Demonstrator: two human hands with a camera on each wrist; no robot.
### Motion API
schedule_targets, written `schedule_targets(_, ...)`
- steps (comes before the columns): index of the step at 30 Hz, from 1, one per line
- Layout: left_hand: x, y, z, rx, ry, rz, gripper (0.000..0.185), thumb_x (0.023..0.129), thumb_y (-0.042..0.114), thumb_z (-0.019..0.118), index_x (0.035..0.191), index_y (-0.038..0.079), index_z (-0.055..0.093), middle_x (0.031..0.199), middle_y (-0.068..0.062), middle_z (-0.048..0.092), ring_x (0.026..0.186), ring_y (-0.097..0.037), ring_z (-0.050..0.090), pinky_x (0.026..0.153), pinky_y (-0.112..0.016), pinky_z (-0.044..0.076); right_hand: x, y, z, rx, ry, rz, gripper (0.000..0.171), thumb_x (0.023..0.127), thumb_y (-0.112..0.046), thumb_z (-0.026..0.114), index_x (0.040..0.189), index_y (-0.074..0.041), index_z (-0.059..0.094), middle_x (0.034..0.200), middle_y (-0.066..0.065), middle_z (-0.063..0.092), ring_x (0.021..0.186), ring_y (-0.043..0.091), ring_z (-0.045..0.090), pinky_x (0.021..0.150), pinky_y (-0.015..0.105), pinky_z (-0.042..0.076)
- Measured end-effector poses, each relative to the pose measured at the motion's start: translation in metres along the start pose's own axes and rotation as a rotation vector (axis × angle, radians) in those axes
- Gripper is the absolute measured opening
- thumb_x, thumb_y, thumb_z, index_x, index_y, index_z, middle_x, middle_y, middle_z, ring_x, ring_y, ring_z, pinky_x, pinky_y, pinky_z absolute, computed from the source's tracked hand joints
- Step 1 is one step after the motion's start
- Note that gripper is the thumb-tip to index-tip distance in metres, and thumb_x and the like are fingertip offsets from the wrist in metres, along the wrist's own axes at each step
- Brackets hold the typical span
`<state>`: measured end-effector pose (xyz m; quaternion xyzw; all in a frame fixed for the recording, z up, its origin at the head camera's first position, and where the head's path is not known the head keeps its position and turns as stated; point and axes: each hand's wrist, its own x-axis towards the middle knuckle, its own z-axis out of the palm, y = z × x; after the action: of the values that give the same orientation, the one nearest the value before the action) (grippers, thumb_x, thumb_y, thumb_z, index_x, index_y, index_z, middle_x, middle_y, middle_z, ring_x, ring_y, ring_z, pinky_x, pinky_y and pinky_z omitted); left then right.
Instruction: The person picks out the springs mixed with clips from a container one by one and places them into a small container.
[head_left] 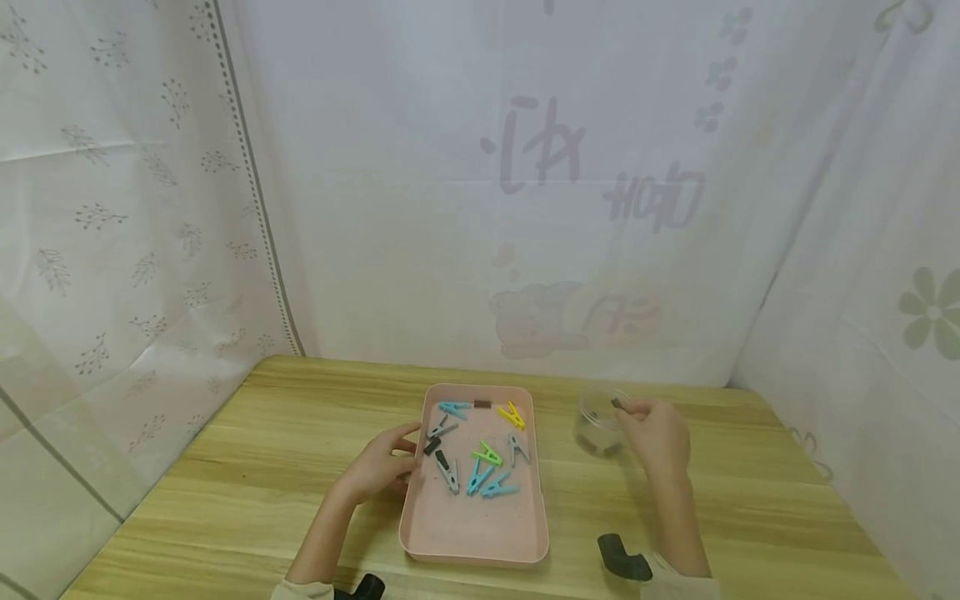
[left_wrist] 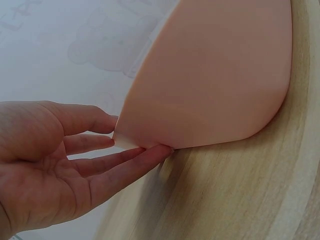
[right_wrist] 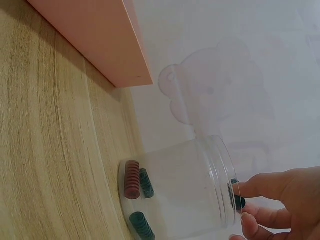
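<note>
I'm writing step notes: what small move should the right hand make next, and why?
Probably let the dark green piece drop into the clear screw-neck jar: the right hand pinches it at the jar's mouth, and ribbed cylinders already lie at the bottom.

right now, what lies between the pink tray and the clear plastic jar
Nothing but a bare strip of wooden tabletop lies between the pink tray and the clear plastic jar; the head view shows it.
</note>
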<state>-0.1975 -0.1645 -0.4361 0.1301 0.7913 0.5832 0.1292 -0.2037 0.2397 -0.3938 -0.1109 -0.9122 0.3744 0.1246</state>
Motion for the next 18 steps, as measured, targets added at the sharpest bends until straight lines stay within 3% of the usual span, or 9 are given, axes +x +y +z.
schedule_targets(3, -0.0002, 0.0001, 0.0, -0.001, 0.0, 0.0, 0.064, 0.099, -0.003, 0.06, 0.157, -0.014, 0.034, 0.132, -0.04, 0.055, 0.099, -0.035, 0.071, 0.074, -0.046, 0.066, -0.0002, 0.0005, 0.0005, -0.007, 0.0, -0.002, 0.035, 0.1, -0.021, 0.067, 0.114, 0.01, 0.074, 0.124, 0.034, 0.069, 0.109, 0.053, 0.067, 0.078, 0.052, 0.059)
schedule_targets(10, 0.0002, 0.0008, 0.0001, 0.005, 0.006, 0.004, 0.064, 0.098, -0.002, 0.061, 0.156, -0.014, 0.035, 0.132, -0.04, 0.055, 0.098, -0.034, 0.071, 0.073, -0.046, 0.066, 0.0002, 0.0026, 0.0021, -0.015, 0.0, 0.0, 0.035, 0.1, -0.022, 0.068, 0.112, 0.01, 0.075, 0.125, 0.036, 0.068, 0.105, 0.052, 0.068, 0.061, 0.032, 0.051)
schedule_targets(18, 0.0008, -0.0003, 0.0001, 0.01, 0.005, 0.003, 0.064, 0.099, -0.002, 0.06, 0.157, -0.014, 0.034, 0.132, -0.04, 0.056, 0.1, -0.036, 0.071, 0.073, -0.046, 0.066, 0.0032, 0.0057, 0.004, -0.031, -0.005, -0.002, 0.038, 0.101, -0.024, 0.067, 0.115, 0.01, 0.075, 0.126, 0.035, 0.068, 0.11, 0.054, 0.066, 0.076, 0.052, 0.059)
